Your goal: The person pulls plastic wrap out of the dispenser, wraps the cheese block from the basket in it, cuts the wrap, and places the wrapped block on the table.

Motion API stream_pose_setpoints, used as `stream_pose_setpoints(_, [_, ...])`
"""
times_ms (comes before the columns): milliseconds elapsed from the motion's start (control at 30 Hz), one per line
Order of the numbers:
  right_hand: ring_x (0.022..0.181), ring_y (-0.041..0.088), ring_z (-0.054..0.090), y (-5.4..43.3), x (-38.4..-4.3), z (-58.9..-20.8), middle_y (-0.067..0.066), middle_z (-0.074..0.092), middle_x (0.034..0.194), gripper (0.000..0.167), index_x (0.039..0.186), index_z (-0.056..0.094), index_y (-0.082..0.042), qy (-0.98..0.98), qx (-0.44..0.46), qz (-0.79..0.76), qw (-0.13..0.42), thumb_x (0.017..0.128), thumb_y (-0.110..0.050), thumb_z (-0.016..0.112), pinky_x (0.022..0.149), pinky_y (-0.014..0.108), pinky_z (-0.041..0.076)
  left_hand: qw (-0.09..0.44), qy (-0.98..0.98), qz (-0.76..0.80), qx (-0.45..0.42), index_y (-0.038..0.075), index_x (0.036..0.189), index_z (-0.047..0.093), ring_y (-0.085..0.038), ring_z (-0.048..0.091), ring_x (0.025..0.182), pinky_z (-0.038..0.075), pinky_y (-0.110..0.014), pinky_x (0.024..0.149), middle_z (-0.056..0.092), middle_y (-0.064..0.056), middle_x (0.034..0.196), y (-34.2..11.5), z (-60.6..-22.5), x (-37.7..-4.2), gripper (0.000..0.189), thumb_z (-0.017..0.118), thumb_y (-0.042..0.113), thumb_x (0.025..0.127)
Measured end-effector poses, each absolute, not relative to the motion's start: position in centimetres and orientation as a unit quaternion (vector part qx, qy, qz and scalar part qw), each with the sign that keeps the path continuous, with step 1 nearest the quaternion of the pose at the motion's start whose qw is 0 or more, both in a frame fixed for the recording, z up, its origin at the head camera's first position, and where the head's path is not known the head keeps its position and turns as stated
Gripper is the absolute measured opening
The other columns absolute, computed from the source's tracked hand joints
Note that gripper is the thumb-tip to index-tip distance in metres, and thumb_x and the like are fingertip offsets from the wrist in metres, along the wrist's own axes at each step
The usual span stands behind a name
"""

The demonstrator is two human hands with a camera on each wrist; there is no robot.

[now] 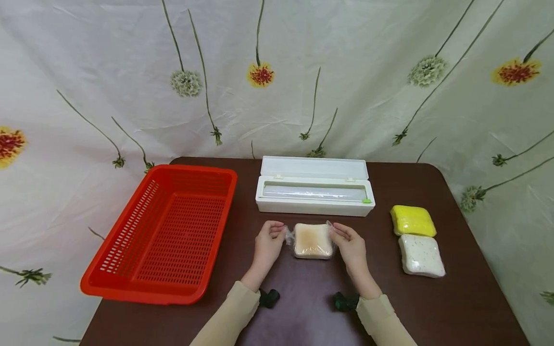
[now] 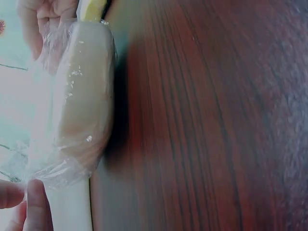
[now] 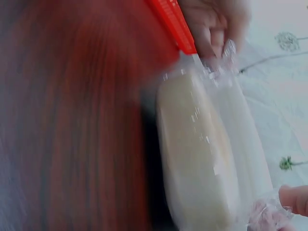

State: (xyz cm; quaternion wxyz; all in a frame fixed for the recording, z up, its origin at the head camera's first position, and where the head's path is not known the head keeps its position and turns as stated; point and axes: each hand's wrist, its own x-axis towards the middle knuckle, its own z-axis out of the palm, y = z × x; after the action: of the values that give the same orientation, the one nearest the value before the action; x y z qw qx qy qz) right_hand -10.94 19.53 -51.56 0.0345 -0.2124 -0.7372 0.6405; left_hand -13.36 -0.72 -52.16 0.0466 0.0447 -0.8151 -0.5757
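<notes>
A bread slice [image 1: 312, 241], white with a browned middle, lies between my hands with clear plastic film [image 1: 289, 236] around it. Its thick pale side [image 2: 89, 91] shows through the wrap in the left wrist view. My left hand [image 1: 270, 242] pinches the gathered film at the slice's left end. On the opposite end, my right hand [image 1: 349, 245] pinches the film between thumb and fingers. Both hands also appear at the two ends of the wrapped slice [image 3: 197, 154] in the right wrist view.
Behind the slice stands a white cling film box [image 1: 313, 205], lid raised, a roll inside and a green slider at its right. A red plastic basket [image 1: 205, 283] sits at left. On the right lie a yellow wrapped block [image 1: 413, 221] and a white speckled one [image 1: 421, 254].
</notes>
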Motion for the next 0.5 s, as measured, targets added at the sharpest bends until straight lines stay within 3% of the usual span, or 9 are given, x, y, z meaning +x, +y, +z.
stream_pose_setpoints(333, [0.116,0.027,0.064,17.5,-9.9,-52.4,0.022,0.065,0.126,0.037,0.129,0.061,0.004,-0.758,-0.163,0.629,0.065,0.095,-0.010,0.064,0.082,0.008,0.049,0.038,-0.811,-0.583,0.040,0.000,0.104,0.063,-0.029,0.072,0.089,0.057,-0.030,0.069,0.071,-0.017,0.099,-0.3,-51.7,-13.1,0.015,0.069,0.004,0.090])
stream_pose_setpoints(433, [0.123,0.029,0.060,17.1,-9.2,-52.7,0.018,0.065,0.128,0.033,0.128,0.063,0.001,-0.791,-0.134,0.591,0.083,0.097,-0.006,0.057,0.091,0.015,0.048,0.028,-0.809,-0.586,0.043,0.000,0.104,0.064,-0.028,0.072,0.090,0.056,-0.028,0.069,0.071,-0.017,0.100,-0.2,-51.7,-13.1,0.014,0.067,0.004,0.091])
stream_pose_setpoints(500, [0.123,0.028,0.059,16.9,-8.7,-53.0,0.016,0.064,0.131,0.036,0.129,0.064,-0.001,-0.821,-0.106,0.553,0.098,0.095,0.000,0.055,0.090,0.019,0.049,0.021,-0.801,-0.596,0.040,-0.001,0.104,0.064,-0.029,0.072,0.091,0.057,-0.027,0.071,0.071,-0.019,0.100,-0.1,-51.7,-13.0,0.012,0.064,0.004,0.094])
